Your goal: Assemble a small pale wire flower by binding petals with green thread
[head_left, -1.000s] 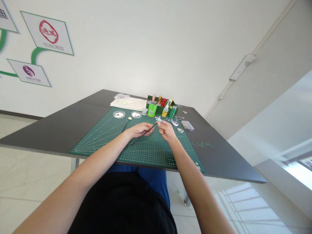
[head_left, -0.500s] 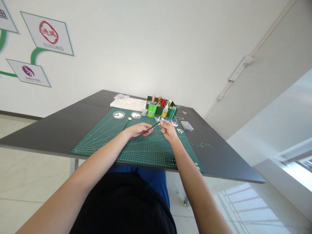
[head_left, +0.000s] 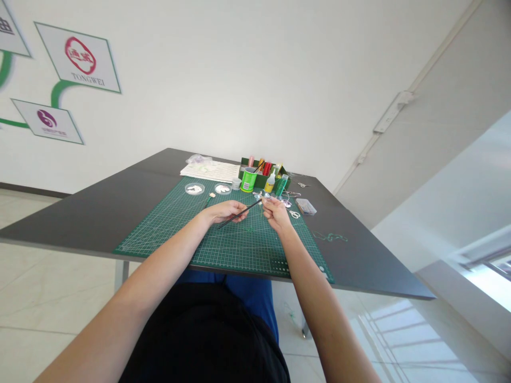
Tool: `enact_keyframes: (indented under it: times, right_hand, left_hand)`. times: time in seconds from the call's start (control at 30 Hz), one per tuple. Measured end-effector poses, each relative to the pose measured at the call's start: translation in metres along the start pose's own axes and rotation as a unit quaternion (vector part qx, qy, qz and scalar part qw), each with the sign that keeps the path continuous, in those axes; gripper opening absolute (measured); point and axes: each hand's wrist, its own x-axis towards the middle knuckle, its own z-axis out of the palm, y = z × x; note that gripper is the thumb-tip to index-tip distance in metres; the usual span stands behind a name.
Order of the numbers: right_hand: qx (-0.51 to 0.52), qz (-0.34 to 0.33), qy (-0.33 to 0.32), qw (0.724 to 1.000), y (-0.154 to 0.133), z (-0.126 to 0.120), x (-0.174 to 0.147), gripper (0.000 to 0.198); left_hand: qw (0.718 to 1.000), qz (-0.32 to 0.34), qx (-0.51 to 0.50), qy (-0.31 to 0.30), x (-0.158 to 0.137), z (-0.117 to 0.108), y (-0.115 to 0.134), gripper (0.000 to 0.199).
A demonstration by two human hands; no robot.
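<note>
A thin black stick [head_left: 228, 221] slants up to the right above the green cutting mat [head_left: 227, 250]. My left hand [head_left: 228, 211] is closed round its middle, with the lower end sticking out below the fingers. At the upper end, my right hand [head_left: 276, 214] pinches the stick between thumb and fingertips. Something small and pale shows at those fingertips, too small to name. Fine green thread [head_left: 249, 230] shows against the mat under the hands. A stem-like piece with a pale tip [head_left: 212, 196] lies beyond my left wrist.
Two shallow dishes [head_left: 195, 189] with white pieces stand at the mat's far left. Behind are a bright green can [head_left: 248, 181], a yellow glue bottle [head_left: 270, 182] and a box of thread spools [head_left: 260, 181]. White-handled scissors [head_left: 295, 214] and a clear case [head_left: 306, 206] lie right.
My left hand has shifted slightly to the left along the stick. My right hand stays almost where it was, pinching the upper end.
</note>
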Motion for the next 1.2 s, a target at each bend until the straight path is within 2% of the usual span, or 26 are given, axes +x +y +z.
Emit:
enact_keyframes:
  times: [0.13, 0.27, 0.37, 0.47, 0.57, 0.73, 1.2]
  right_hand:
    - [0.011, -0.010, 0.016, 1.000, -0.004, -0.006, 0.002, 0.034]
    - [0.018, -0.021, 0.008, 1.000, -0.005, -0.006, 0.000, 0.039]
    - [0.004, -0.018, -0.006, 1.000, 0.000, 0.001, -0.002, 0.041]
    - [-0.024, -0.005, -0.024, 0.999, 0.007, 0.008, -0.004, 0.042]
    - [-0.044, 0.004, -0.033, 0.998, 0.012, 0.012, -0.005, 0.041]
    - [-0.057, 0.003, -0.034, 0.998, 0.014, 0.014, -0.006, 0.038]
    - [-0.058, -0.004, -0.012, 0.998, 0.013, 0.019, -0.009, 0.034]
  left_hand:
    - [1.000, -0.006, 0.017, -0.009, -0.005, -0.006, 0.002, 0.011]
    - [0.998, -0.015, 0.020, 0.061, -0.006, -0.014, 0.002, 0.025]
    - [0.995, -0.001, -0.019, 0.100, -0.002, -0.014, -0.001, 0.036]
    - [0.996, 0.013, -0.050, 0.073, 0.004, -0.008, -0.004, 0.040]
    - [0.996, 0.027, -0.069, 0.056, 0.008, -0.002, -0.005, 0.036]
    - [0.992, 0.024, -0.084, 0.087, 0.008, 0.003, -0.002, 0.033]
    - [0.990, 0.043, -0.022, 0.130, 0.005, 0.008, 0.006, 0.024]
